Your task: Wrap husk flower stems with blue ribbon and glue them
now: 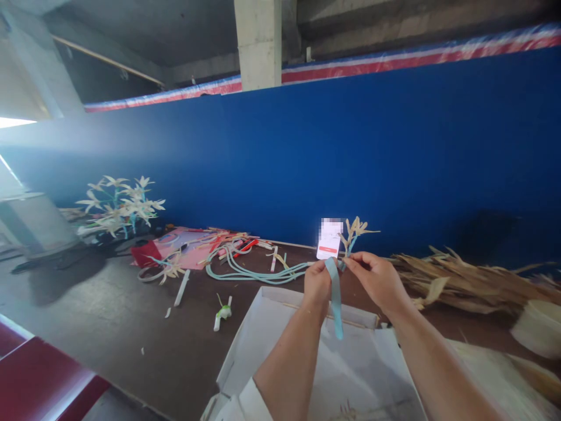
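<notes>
My left hand [316,283] is closed in a pinch on a light blue tape strip [336,304], whose loose end hangs down over a white box. My right hand [377,276] is closed on the stem of a small straw flower [356,228], whose pale petals stick up just above my fingers. The two hands meet at the stem, where the tape is held against it. A white phone [329,238] stands propped just behind my hands.
A white cardboard box [272,327] lies under my forearms. Dry husks [464,280] are piled at the right. Coils of blue cord [245,270], red scissors [242,248], pink paper and a bunch of finished flowers [119,204] lie at the left before the blue wall.
</notes>
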Tool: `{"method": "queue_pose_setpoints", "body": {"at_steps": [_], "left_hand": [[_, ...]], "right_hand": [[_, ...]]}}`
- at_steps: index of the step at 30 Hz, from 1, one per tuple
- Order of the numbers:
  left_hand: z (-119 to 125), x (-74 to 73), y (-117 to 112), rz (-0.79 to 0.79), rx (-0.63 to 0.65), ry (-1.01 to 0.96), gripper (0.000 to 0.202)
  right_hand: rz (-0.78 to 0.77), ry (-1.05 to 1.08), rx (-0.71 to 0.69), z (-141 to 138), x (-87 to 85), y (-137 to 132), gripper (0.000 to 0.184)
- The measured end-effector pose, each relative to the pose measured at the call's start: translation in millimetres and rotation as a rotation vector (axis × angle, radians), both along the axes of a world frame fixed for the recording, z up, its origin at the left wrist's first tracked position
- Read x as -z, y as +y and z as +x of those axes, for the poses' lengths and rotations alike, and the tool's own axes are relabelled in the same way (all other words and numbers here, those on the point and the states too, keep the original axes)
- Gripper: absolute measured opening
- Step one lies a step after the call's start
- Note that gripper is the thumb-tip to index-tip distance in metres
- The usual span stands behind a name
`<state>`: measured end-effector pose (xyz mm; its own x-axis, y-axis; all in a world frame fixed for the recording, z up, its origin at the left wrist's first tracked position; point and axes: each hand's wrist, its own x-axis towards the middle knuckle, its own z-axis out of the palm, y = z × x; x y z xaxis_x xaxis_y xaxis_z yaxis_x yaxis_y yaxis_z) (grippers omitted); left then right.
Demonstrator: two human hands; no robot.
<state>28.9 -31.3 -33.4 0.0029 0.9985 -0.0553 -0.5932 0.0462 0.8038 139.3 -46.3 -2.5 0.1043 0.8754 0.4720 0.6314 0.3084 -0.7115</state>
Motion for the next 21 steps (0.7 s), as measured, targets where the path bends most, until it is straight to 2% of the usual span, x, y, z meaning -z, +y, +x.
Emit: {"method": "queue_pose_setpoints", "body": {"at_steps": [4, 8, 12, 17, 21], "left_hand": [[-0.9, -0.1, -2.0, 0.096, 0.040, -0.025, 0.039], [-1.3, 5.7, 1.7, 0.079, 0.077, -0.049, 0.037], [-0.2, 10.6, 5.7, 0.072, 0.060, -0.062, 0.033], [-0.9, 6.4, 3.1, 0.081, 0.078, -0.101, 0.026], [-4.7, 4.7, 5.6, 0.039, 0.035, -0.156, 0.023]], "right_hand": [[0.003, 0.032, 0.024, 0.2, 1.1, -0.6, 0.030], [-0.015, 0.096, 0.039, -0.5, 4.8, 0.3, 0.036], [-0.041, 0.153, 0.042, -2.9, 4.8, 0.1, 0.036], [-0.048, 0.149, 0.015, -3.4, 2.1, -0.6, 0.034], [-0.080, 0.142, -0.003, 2.5, 2.0, 0.7, 0.034]]}}
